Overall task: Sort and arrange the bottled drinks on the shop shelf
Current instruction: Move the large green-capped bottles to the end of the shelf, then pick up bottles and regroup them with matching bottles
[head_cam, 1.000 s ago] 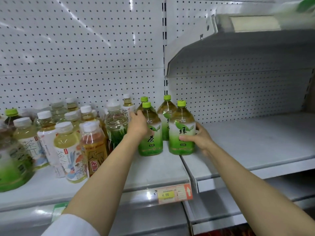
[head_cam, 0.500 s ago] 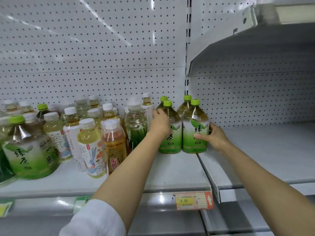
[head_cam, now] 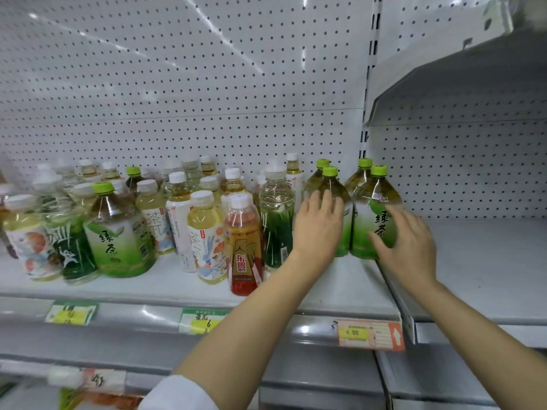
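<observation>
Left hand point(head_cam: 318, 224), fingers straight and spread, lies flat against the near-left green tea bottle point(head_cam: 336, 208); right hand point(head_cam: 405, 247), fingers loosely spread, touches the label of the near-right green tea bottle point(head_cam: 373, 220) without closing round it. Neither hand holds a bottle; both appear to steady and square the group. Four green-capped bottles stand upright in two pairs at the right end of the shelf point(head_cam: 340, 291), directly between the palms. Mixed drinks point(head_cam: 204, 226) crowd the shelf to the left; a price tag point(head_cam: 370, 334) sits on the shelf edge below.

Both hands, left point(head_cam: 318, 229) and right point(head_cam: 407, 247), rest spread-fingered against green tea bottles point(head_cam: 374, 220).
</observation>
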{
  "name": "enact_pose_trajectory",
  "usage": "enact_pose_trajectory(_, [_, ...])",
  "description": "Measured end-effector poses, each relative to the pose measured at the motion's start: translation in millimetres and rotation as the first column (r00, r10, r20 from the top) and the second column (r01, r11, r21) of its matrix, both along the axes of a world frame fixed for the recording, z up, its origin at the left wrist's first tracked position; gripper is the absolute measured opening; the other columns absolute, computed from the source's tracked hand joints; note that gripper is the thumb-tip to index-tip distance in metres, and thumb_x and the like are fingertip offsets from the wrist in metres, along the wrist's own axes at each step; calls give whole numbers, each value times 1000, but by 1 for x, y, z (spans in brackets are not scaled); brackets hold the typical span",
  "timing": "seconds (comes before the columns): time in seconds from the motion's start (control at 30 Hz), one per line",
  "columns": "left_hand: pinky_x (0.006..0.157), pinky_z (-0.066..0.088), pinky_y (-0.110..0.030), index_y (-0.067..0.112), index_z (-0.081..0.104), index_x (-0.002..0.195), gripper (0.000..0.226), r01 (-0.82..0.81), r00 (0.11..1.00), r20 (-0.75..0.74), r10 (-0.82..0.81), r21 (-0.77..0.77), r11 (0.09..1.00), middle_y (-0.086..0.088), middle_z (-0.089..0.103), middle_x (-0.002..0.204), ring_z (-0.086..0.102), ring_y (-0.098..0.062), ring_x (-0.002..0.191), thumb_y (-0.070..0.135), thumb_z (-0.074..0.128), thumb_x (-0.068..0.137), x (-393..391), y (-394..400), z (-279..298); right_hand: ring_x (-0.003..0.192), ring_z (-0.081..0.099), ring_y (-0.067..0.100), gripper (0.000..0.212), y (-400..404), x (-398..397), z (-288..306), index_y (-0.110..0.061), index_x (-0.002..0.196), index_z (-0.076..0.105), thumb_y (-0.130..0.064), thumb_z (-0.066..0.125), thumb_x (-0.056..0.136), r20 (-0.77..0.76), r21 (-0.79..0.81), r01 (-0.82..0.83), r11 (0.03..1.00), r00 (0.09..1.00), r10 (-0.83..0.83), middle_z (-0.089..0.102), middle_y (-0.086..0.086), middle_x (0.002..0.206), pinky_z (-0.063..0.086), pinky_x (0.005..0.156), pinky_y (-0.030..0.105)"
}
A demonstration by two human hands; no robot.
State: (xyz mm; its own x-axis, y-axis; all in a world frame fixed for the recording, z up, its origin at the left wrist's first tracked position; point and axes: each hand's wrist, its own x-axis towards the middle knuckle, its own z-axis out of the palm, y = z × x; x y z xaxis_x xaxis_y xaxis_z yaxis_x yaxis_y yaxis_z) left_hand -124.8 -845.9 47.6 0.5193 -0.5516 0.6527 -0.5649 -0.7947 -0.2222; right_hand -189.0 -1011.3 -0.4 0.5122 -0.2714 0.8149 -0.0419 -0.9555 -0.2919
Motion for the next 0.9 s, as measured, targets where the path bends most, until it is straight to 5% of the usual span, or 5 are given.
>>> enact_pose_trajectory(0.1, [89, 52, -37, 10, 65, 116, 38, 53, 995, 82, -52, -13, 998, -11, 67, 116, 64, -29, 107, 20, 73, 80, -11, 24, -10, 108, 62, 32, 52, 21, -12, -2, -7, 127, 61, -28, 77, 82, -27, -54, -26, 998, 999, 25, 67, 12, 119, 47, 90, 42])
enact_pose_trajectory(0.23, [69, 51, -34, 14, 66, 97, 27, 86, 991, 112, -77, -71, 994, -5, 67, 93, 63, -23, 82, 26, 79, 77, -31, 71, -21, 95, 67, 29, 40, 51, -27, -2, -7, 116, 68, -36, 65, 88, 11, -123, -109, 986, 994, 112, 72, 9, 106, 50, 83, 38])
enact_pose_trajectory(0.33, [66, 46, -34, 16, 66, 94, 23, 45, 995, 99, -33, -125, 991, -1, 66, 88, 60, -22, 79, 33, 74, 79, -42, 108, -28, 92, 68, 28, 47, 76, -36, -6, -8, 113, 70, -43, 51, 87, 26, -147, -174, 974, 983, 180, 73, 8, 103, 52, 78, 38])
enact_pose_trajectory(0.57, [64, 41, -33, 16, 66, 92, 12, 48, 992, 121, -30, -144, 988, -3, 66, 92, 60, -24, 80, 23, 68, 83, -50, 190, -40, 91, 68, 28, 41, 148, -42, -13, -8, 109, 73, -37, 54, 89, 73, -211, -249, 945, 960, 270, 73, 7, 101, 53, 78, 37])
enact_pose_trajectory(0.9, [60, 44, -35, 14, 67, 91, 31, -9, 996, 87, 12, -40, 999, -3, 65, 85, 60, -27, 74, 29, 83, 70, -35, 330, -56, 91, 68, 24, 36, 289, -24, -26, -8, 107, 73, -35, 56, 89, 75, -192, -286, 939, 950, 305, 73, 5, 100, 55, 77, 36])
